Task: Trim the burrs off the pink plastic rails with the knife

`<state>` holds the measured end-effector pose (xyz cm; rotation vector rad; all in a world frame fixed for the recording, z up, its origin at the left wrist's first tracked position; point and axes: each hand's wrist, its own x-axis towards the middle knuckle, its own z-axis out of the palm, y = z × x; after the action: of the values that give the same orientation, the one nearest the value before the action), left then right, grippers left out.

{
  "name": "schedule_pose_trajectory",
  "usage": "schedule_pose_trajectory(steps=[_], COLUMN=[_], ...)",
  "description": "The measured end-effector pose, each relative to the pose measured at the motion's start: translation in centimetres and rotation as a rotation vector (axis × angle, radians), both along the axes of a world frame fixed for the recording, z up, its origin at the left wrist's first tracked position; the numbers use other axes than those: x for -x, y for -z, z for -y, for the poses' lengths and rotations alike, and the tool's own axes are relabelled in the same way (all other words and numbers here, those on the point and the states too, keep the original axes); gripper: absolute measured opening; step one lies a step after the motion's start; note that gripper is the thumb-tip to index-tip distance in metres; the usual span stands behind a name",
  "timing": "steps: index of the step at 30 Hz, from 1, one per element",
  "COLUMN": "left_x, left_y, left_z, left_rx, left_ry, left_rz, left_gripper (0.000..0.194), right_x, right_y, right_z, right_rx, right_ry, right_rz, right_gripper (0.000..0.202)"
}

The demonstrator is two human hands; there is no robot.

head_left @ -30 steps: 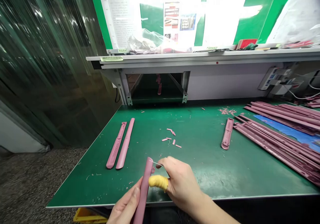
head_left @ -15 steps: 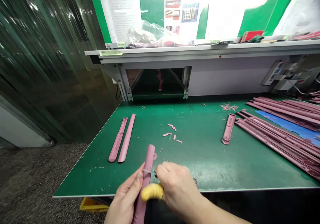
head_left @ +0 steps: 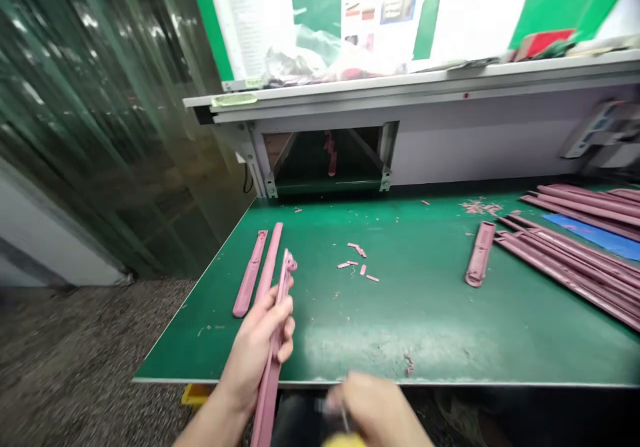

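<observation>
My left hand (head_left: 267,330) is wrapped round a long pink plastic strip (head_left: 270,377), held tilted over the table's front edge with its hooked end pointing away. Low in the view, my right hand (head_left: 373,400) is smeared by motion, apart from the strip. A thin blade-like tool (head_left: 345,417) shows faintly at its fingers, and something yellow (head_left: 344,440) is beneath them. Two pink pieces, one hollow (head_left: 250,275) and one smooth (head_left: 271,260), lie beyond my left hand. Small pink offcuts (head_left: 363,269) are scattered mid-table.
Long pink strips (head_left: 570,267) are piled at the right, partly on a blue sheet (head_left: 595,234). A short pink piece (head_left: 481,254) lies beside them. A shelf (head_left: 320,94) spans the back above an opening (head_left: 333,160). A yellow bin (head_left: 196,394) is below the table.
My right hand has moved down, away from the pink strip. My left hand has turned the strip and lifted it slightly forward. The whole view has shifted, with the table appearing further right.
</observation>
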<state>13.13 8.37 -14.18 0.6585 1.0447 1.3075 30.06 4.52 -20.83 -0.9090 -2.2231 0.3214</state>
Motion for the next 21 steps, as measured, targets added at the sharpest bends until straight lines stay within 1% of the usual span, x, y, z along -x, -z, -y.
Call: schedule_pose_trajectory(steps=[2,3,5,8,10,14,16,18,21], left_x=[-1.0,-1.5,-2.6,-3.5,-3.6,-3.3,-3.1,-3.0,-2.7], left_y=[0.9,1.3,1.8,2.0,2.2,2.5,2.5,2.3,2.0], left_z=[1.5,2.2,3.4,4.4,4.5,4.2,4.1,3.8,2.6], left_rx=[0.079,0.115,0.161,0.189,0.194,0.149,0.135,0.086,0.010], left_ry=[0.009,0.011,0.019,0.049,0.036,-0.026,-0.025,-0.010,0.011], left_rz=[-0.071,-0.108,-0.156,-0.094,-0.003,0.119,0.109,0.060,0.018], left_gripper=[0.042,0.045,0.054,0.061,0.056,0.037,0.033,0.033,0.034], right_x=[-0.8,-1.1,-1.5,-1.6,-1.5,-1.6,-1.5,-1.2,-0.1], right_y=[-2.0,-3.0,-4.4,-5.2,-5.3,-5.3,-5.2,-4.9,-3.8], right_z=[-3.0,-4.4,-6.5,-7.9,-7.9,-7.1,-6.4,-5.4,-2.9], right_rx=[0.033,0.044,0.036,-0.020,-0.046,-0.064,-0.059,-0.060,-0.078], right_ry=[0.086,0.126,0.187,0.226,0.231,0.213,0.200,0.166,0.074], right_rz=[-0.067,-0.081,-0.038,0.124,0.198,0.252,0.263,0.269,0.243], right_gripper=[0.072,0.075,0.074,0.065,0.063,0.062,0.060,0.059,0.055])
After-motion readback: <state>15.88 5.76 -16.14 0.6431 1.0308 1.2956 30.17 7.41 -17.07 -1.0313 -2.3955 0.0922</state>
